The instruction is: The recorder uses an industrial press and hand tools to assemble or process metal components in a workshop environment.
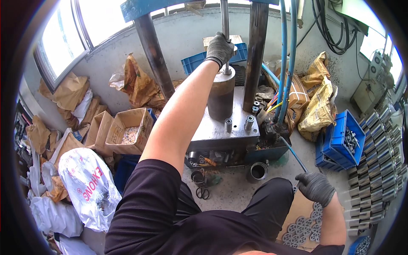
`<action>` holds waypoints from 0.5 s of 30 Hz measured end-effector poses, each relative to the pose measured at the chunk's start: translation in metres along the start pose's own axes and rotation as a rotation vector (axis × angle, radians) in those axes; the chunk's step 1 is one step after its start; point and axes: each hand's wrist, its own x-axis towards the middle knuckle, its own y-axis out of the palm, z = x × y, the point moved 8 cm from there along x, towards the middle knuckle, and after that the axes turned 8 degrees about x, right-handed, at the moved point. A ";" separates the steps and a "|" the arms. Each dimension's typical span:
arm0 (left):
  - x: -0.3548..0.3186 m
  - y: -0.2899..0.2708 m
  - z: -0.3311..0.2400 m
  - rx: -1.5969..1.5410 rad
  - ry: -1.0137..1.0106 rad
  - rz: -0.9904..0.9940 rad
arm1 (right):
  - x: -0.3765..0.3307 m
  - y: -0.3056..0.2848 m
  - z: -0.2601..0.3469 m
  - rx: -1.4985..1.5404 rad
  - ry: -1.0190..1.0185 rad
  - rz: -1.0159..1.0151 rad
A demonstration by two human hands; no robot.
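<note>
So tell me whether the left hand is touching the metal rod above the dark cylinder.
Touching. The head view shows the gloved left hand wrapped around the metal rod just above the dark cylinder, with no gap between glove and rod.

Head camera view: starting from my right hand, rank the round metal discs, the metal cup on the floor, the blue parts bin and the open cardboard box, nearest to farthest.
From the right hand:
1. Round metal discs, just below it on cardboard.
2. Metal cup, on the floor to its left.
3. Blue parts bin, up and to its right; too close to the cup to rank firmly.
4. Open cardboard box, far left, past the press.
</note>
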 end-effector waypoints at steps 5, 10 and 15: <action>0.005 0.003 0.006 0.008 -0.006 -0.002 | -0.003 -0.020 0.000 0.140 -0.035 -0.276; 0.004 0.001 0.006 0.082 0.058 -0.044 | -0.001 -0.004 0.003 0.078 -0.002 -0.056; -0.003 -0.002 -0.002 0.095 0.047 -0.040 | -0.002 -0.025 0.005 0.176 -0.003 -0.261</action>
